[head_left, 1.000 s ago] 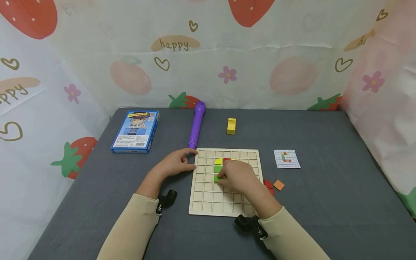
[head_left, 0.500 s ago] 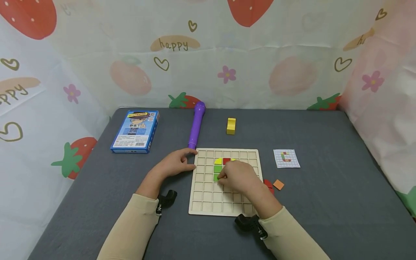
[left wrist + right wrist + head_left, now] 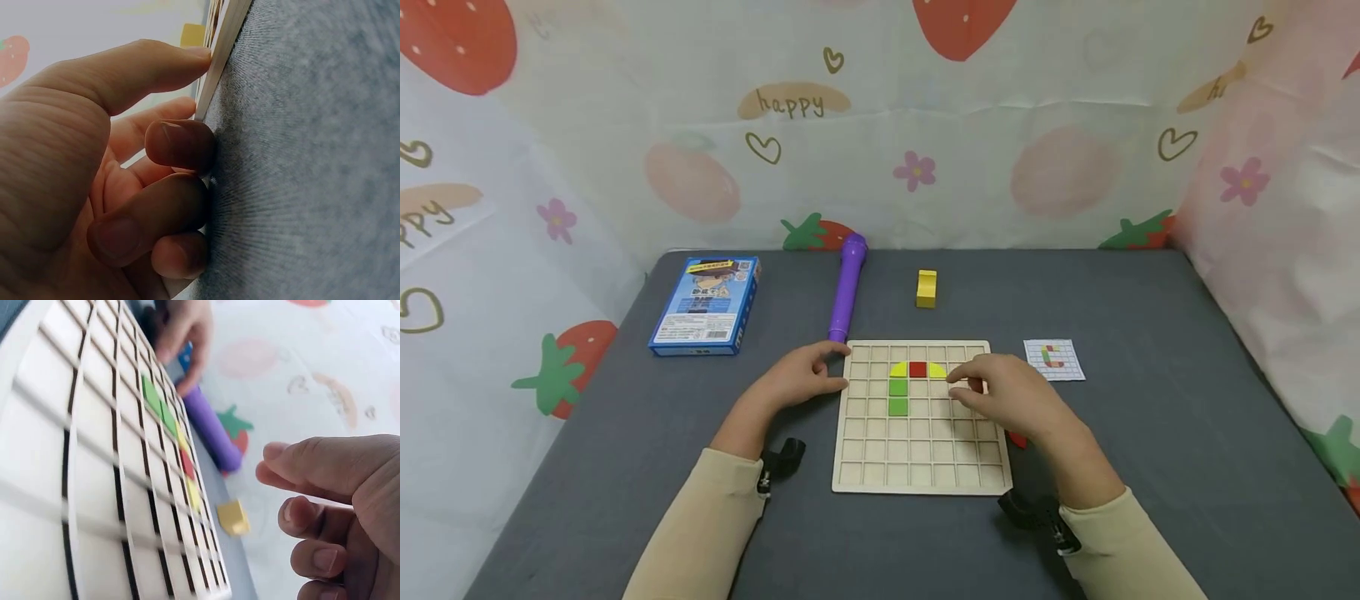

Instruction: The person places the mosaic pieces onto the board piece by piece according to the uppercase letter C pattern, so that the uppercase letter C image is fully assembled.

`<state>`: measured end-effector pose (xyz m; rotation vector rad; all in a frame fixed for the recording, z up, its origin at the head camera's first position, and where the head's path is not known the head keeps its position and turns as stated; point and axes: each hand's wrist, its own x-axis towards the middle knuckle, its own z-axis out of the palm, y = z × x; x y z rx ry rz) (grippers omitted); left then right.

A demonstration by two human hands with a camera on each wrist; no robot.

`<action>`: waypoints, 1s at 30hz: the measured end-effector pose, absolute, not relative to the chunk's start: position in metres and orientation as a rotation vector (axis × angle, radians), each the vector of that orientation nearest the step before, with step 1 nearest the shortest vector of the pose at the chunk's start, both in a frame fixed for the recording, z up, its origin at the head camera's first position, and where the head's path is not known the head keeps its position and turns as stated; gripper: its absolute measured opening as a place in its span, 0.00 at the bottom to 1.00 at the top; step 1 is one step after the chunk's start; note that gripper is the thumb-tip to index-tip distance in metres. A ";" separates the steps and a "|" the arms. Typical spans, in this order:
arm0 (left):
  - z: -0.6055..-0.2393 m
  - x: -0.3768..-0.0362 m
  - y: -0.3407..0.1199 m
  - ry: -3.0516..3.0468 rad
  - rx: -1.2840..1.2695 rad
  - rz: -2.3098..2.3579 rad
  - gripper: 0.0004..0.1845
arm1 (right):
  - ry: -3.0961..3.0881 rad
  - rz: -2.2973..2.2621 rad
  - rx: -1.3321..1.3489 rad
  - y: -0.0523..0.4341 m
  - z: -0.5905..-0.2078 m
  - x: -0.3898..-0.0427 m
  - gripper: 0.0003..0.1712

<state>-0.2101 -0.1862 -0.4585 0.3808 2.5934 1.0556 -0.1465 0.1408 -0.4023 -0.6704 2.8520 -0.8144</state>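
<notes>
Head view: my left hand (image 3: 797, 382) rests against the left edge of the board (image 3: 919, 477), fingers loosely curled, gripping nothing.
Right hand (image 3: 1011, 398): hovers over the board's right side, fingers relaxed, empty.
Tiles: yellow, red and yellow in a row, two green tiles (image 3: 898, 397) below the left yellow, all seated in cells.
Card (image 3: 1053, 359): just right of the board on the table (image 3: 1150, 467).
Doing it well: I'd brace the board with my left hand and check the card before placing.
Hidden: my right hand covers most of a red piece (image 3: 1017, 438) beside the board; the card's pattern is too small to read.
</notes>
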 end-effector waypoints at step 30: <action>-0.458 -0.208 -0.187 2.586 0.346 1.022 0.26 | 2.924 -0.434 -0.528 0.199 -0.430 -0.138 0.08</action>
